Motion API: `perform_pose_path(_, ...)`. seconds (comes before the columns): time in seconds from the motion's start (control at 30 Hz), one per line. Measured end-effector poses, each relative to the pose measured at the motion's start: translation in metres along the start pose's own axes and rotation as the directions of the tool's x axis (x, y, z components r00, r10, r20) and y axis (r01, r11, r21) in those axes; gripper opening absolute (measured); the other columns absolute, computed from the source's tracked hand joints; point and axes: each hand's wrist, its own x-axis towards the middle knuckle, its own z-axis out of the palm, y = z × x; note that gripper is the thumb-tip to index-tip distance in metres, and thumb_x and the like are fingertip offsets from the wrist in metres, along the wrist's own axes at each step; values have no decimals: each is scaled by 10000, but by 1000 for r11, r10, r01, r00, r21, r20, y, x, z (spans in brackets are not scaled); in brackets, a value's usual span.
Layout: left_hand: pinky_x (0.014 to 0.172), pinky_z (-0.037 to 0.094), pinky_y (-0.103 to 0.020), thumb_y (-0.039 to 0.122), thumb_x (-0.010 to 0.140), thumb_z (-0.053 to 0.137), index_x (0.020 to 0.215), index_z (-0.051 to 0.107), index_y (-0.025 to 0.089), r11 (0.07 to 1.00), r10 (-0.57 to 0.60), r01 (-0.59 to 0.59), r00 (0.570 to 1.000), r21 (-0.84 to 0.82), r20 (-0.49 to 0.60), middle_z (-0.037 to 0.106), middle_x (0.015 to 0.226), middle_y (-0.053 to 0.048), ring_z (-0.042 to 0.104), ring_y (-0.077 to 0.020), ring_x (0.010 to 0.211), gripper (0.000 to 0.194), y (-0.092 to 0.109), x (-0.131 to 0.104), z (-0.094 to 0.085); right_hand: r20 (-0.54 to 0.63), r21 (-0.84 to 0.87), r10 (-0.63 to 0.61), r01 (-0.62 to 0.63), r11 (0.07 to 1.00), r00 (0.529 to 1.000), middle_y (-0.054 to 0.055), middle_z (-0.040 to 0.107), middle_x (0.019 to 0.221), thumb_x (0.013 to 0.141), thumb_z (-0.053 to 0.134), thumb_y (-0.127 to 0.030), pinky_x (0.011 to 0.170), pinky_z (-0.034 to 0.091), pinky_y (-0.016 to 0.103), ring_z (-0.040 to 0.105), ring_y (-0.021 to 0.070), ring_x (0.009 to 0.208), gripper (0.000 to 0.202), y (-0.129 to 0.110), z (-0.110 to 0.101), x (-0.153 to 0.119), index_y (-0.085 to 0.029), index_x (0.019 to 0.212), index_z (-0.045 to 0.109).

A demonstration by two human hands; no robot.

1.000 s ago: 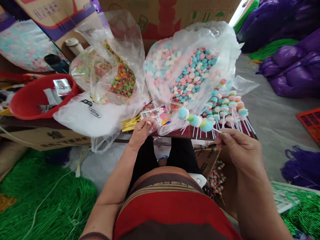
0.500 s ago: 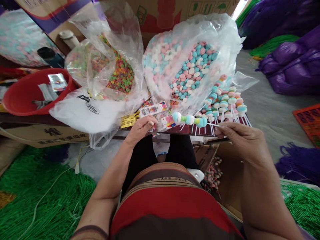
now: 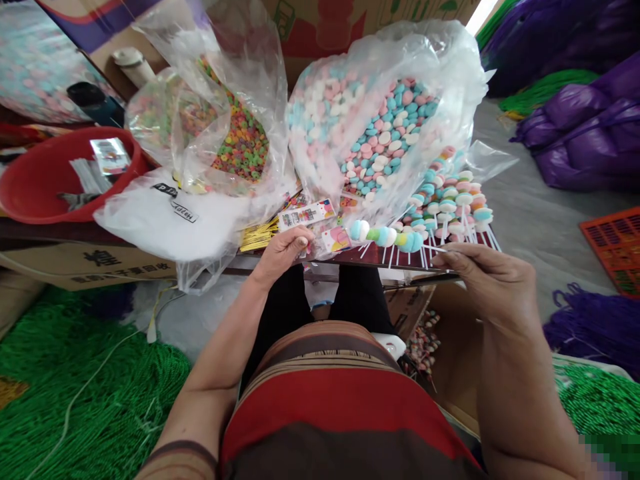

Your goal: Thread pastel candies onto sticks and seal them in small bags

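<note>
My right hand pinches the white stick of a candy skewer threaded with blue, white and green sweets, held level and pointing left. My left hand grips a small clear printed wrapper bag, its mouth right at the skewer's tip. Behind them lies a pile of finished candy skewers on the dark red table. A large clear bag of pink, white and blue sweets stands open behind, and a bag of multicoloured ring sweets stands to its left.
A red bowl with packets sits at the far left. Gold twist ties and a printed wrapper lie by my left hand. Cardboard boxes stand behind, green netting below left, purple sacks at right.
The skewer has swung level and slid left until its tip meets the wrapper bag in my left hand. Both hands stayed close to where they were.
</note>
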Motion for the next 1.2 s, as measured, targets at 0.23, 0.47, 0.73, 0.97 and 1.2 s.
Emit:
perform_pose_path(0.23,714,489,-287,601,930,607,867,743,187,1000,-3,3,999,20,35,678,826,-38,600,-142,730,440,-1,2,1,21,-119,-56,59,991,998,-3,816,809,794,800,-379,738,586,303,734,170,722,114,5,-2,-3,-278,832,836)
perform_pose_path(0.47,716,489,-297,611,934,595,859,747,183,997,9,-13,999,79,40,694,808,-45,606,-150,732,460,7,4,1,21,-82,6,-5,997,1000,-22,817,828,752,836,-372,751,563,289,716,156,739,106,13,-3,-2,-301,830,842)
perform_pose_path(0.73,717,491,-295,630,917,608,855,740,184,999,-11,10,1000,44,29,678,795,-36,594,-142,714,469,6,2,1,-63,-25,43,-45,999,997,-17,802,762,697,860,-360,683,582,310,692,159,666,114,20,1,0,-292,786,837)
perform_pose_path(0.97,705,511,-299,638,908,615,878,762,197,999,-42,42,999,-19,32,701,848,-52,619,-154,740,466,3,0,1,-46,33,37,-36,999,998,6,793,760,705,872,-330,676,593,314,696,167,671,116,30,6,1,-254,777,822)
perform_pose_path(1.2,725,512,-310,625,890,653,822,756,191,985,-115,131,984,-112,136,721,839,-58,621,-153,729,451,4,-2,7,-57,127,45,-38,991,997,21,773,756,666,898,-392,693,579,331,682,173,673,214,39,12,3,-225,734,782)
